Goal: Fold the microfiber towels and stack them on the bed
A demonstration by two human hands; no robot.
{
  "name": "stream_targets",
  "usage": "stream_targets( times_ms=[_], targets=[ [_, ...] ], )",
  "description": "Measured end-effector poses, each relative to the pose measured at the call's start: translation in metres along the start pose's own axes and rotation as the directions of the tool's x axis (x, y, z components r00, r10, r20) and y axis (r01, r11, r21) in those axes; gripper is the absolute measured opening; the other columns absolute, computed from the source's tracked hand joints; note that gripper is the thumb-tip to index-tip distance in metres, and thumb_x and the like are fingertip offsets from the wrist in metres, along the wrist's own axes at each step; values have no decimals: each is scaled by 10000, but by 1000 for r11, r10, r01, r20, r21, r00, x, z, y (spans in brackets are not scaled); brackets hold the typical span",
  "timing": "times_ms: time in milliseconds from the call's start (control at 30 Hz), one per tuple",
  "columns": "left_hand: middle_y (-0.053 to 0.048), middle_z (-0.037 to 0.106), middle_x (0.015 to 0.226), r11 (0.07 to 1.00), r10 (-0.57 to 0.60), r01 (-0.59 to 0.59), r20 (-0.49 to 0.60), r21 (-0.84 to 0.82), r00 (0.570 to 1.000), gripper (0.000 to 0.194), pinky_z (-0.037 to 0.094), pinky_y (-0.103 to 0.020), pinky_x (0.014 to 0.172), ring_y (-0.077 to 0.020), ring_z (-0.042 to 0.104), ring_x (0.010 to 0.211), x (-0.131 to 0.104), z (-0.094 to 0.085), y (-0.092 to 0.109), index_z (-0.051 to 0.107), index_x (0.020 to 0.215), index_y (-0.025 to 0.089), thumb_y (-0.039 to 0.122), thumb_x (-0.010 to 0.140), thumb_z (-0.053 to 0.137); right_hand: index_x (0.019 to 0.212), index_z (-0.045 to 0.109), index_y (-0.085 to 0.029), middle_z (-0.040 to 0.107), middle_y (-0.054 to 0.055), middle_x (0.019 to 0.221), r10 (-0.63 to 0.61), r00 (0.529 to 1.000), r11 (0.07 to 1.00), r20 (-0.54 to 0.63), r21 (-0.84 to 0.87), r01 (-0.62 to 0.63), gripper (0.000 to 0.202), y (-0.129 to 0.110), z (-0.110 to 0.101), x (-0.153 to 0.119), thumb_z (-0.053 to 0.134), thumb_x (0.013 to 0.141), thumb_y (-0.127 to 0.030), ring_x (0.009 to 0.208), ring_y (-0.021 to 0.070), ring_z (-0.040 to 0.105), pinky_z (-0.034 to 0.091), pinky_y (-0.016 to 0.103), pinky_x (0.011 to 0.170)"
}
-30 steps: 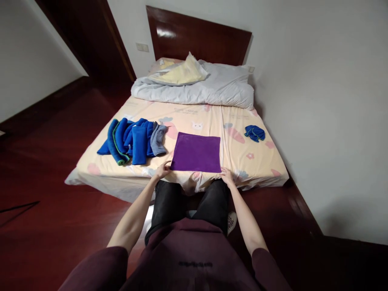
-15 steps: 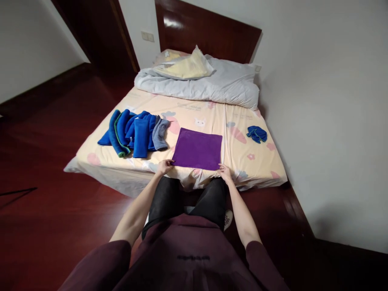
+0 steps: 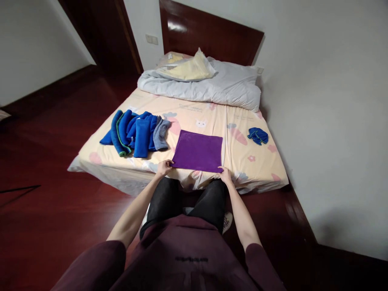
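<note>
A purple cloth (image 3: 197, 150) lies flat and spread out near the front edge of the bed, roughly square. My left hand (image 3: 165, 167) pinches its near left corner. At the near right corner, my right hand (image 3: 224, 174) has its fingers closed on the cloth's edge. To the left of the cloth sits a heap of rolled and folded blue cloths (image 3: 141, 137), with a grey cloth (image 3: 161, 134) at its right side. A crumpled blue cloth with green edging (image 3: 258, 136) rests on the right part of the bed.
The patterned bed sheet (image 3: 200, 111) covers the mattress. A bunched pale quilt (image 3: 236, 87) and a light yellow pillow (image 3: 194, 69) lie by the dark wooden headboard (image 3: 209, 30). A wall stands close on the right. A thin black leg shows on the floor at left.
My right hand has closed on the near right corner, which is now slightly bunched at the fingers. My left hand keeps its corner. The view has shifted slightly.
</note>
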State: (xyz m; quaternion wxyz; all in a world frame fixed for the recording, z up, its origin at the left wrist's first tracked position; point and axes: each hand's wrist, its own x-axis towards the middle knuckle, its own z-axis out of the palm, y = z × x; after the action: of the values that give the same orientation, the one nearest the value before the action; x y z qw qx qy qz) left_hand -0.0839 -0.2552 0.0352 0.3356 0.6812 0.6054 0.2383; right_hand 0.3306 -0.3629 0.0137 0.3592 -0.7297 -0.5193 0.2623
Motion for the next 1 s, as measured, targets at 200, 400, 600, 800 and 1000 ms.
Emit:
stream_targets(
  times_ms=[200, 400, 600, 800, 1000],
  targets=[
    [-67, 689, 867, 1000, 25, -25, -60, -2, 998, 227, 548, -335, 854, -221, 648, 852, -7, 8, 8, 767, 876, 176, 244, 693, 652, 897, 782, -178, 706, 89, 1064, -66, 993, 997, -102, -52, 61, 248, -3, -1, 0, 606, 724, -163, 971, 223, 684, 568, 418, 1004],
    [-136, 701, 1229, 977, 99, -111, -74, -182, 992, 168, 575, -404, 1002, -287, 660, 1194, 8, 5, 8, 732, 844, 192, 280, 726, 650, 855, 757, -188, 694, 121, 1275, -135, 981, 991, -142, -11, 135, 246, -13, -1, 12, 577, 708, -108, 1242, 251, 642, 478, 441, 1160],
    [-90, 776, 1051, 961, 149, -140, 21, -241, 989, 264, 531, -376, 1028, -256, 704, 1044, 20, 4, 12, 703, 967, 163, 378, 817, 671, 957, 718, -171, 788, 110, 1080, -109, 991, 985, -76, 125, 118, 273, -17, 4, 23, 545, 747, -148, 1041, 240, 723, 562, 408, 1023],
    [-93, 761, 951, 961, 56, -69, -55, -267, 997, 266, 561, -339, 897, -228, 704, 913, 37, 13, 7, 660, 946, 170, 421, 865, 622, 972, 716, -157, 731, 83, 814, -12, 989, 996, -148, 85, 25, 258, -7, 1, 33, 639, 800, -334, 769, 234, 663, 578, 367, 790],
    [-106, 791, 995, 953, -31, -3, -105, -304, 994, 361, 571, -349, 896, -259, 729, 970, 51, 30, -11, 702, 954, 182, 522, 862, 624, 946, 703, -157, 707, 106, 848, 66, 966, 997, -252, 52, -55, 419, 5, 10, 44, 599, 886, -559, 810, 239, 649, 556, 366, 804]
  ],
)
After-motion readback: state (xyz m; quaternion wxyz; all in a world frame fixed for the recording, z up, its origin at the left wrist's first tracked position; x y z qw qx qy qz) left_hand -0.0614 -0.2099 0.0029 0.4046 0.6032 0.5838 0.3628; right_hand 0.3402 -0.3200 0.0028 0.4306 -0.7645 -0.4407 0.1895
